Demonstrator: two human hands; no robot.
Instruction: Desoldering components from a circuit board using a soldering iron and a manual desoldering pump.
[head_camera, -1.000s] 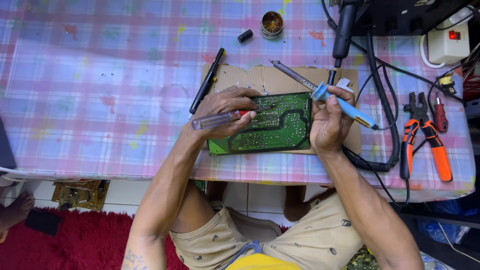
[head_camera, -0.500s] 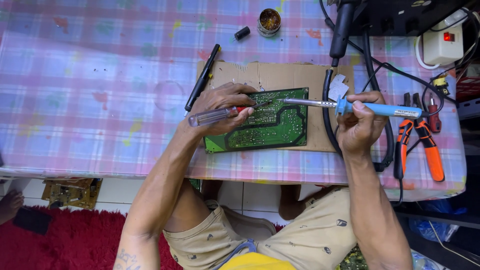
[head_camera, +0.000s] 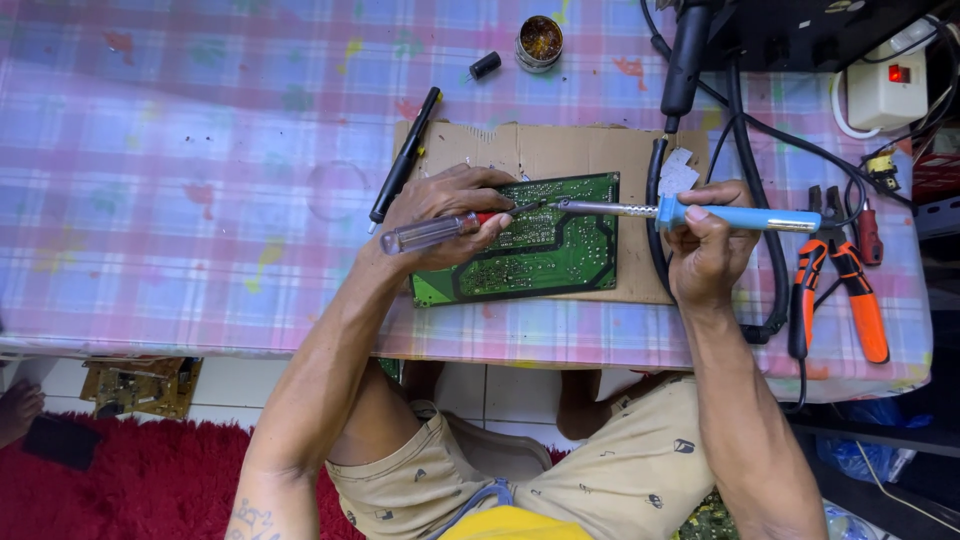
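Item one: green circuit board (head_camera: 540, 250), lying flat on a sheet of brown cardboard (head_camera: 540, 150) spread over a pink and blue checked tablecloth (head_camera: 200, 200), near the table's front edge. Item two: left hand (head_camera: 445, 215), resting on the board's left end, fingers curled and clamped around a screwdriver (head_camera: 440, 230) with a clear handle and red collar; its dark tip points right, over the board's upper edge. Item three: right hand (head_camera: 710, 250), just off the board's right side, fingers closed tight on the blue handle of a soldering iron (head_camera: 690, 212); the metal barrel runs left and its tip comes up against the screwdriver tip above the board, whether touching cannot be told. Item four: black pen-shaped tool (head_camera: 405, 155), lying slantwise beside the cardboard's left edge. Item five: small round tin (head_camera: 540, 40) with brownish contents, at the far side of the table, a small black cap (head_camera: 484, 66) just beside it. Item six: orange-handled pliers (head_camera: 845, 280), to the right of the right hand, among black cables (head_camera: 760, 200). Item seven: white power strip (head_camera: 885, 95) with a red switch, far right corner. Item eight: red shaggy rug (head_camera: 150, 480) on the floor below, with another circuit board (head_camera: 140, 385) lying by it
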